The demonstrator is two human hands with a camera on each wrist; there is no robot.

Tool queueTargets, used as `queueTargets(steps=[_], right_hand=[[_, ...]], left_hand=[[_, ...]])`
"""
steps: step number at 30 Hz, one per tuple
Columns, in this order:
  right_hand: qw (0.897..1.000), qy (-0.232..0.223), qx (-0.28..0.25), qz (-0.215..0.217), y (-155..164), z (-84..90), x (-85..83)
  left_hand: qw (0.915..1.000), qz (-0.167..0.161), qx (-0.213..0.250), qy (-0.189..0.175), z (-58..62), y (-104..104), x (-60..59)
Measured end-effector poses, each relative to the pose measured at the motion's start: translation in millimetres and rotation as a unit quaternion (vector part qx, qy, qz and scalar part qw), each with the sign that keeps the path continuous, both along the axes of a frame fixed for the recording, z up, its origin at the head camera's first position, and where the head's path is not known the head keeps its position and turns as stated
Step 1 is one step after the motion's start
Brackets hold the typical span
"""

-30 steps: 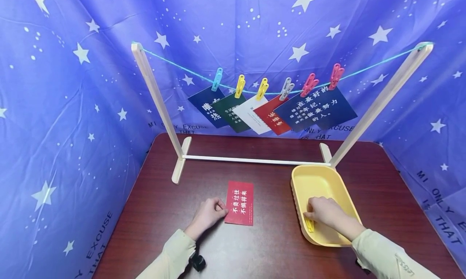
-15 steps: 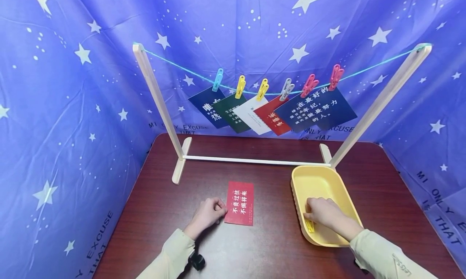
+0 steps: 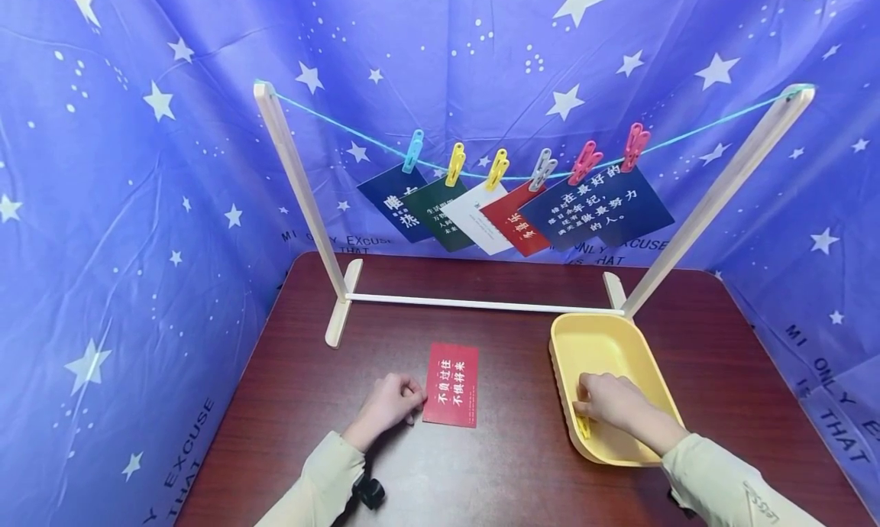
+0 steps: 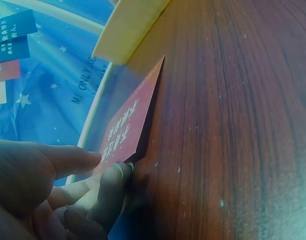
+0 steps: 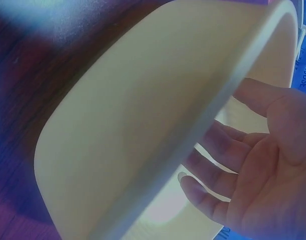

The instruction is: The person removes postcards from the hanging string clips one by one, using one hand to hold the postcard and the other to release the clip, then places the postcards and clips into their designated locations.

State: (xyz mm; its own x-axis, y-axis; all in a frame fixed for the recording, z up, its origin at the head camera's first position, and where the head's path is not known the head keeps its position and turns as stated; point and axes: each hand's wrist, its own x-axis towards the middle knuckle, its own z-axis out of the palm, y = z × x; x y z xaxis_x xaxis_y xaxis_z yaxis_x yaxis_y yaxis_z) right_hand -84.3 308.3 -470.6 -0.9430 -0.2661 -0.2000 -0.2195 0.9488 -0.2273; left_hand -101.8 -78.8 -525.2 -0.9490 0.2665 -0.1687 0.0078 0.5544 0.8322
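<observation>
red, white-lettered card (image 3: 450, 386): long axis pointing toward rack (image 3: 299, 183) | left hand (image 3: 387, 405): pinching its edge | right hand (image 3: 613, 401): resting inside yellow basket (image 3: 593, 340), grip hidden

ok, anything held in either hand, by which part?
Left hand pinches the red card by its left edge; right hand is at a yellow clothespin, hold unclear.

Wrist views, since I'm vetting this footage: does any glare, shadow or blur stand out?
Left wrist: pale glare on the table toward the picture's lower right, a dark shadow beneath the red card, its lettering soft; right wrist: hazy, with a bright patch inside the yellow bin.
</observation>
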Motion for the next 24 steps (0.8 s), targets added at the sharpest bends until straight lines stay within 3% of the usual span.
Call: queueTargets(steps=[24], right_hand=[[0.999,0.027,-0.003,0.019,3.1,-4.4,-1.3]], left_hand=[[0.9999,-0.014,0.002,0.007,-0.6,-4.4,0.5]])
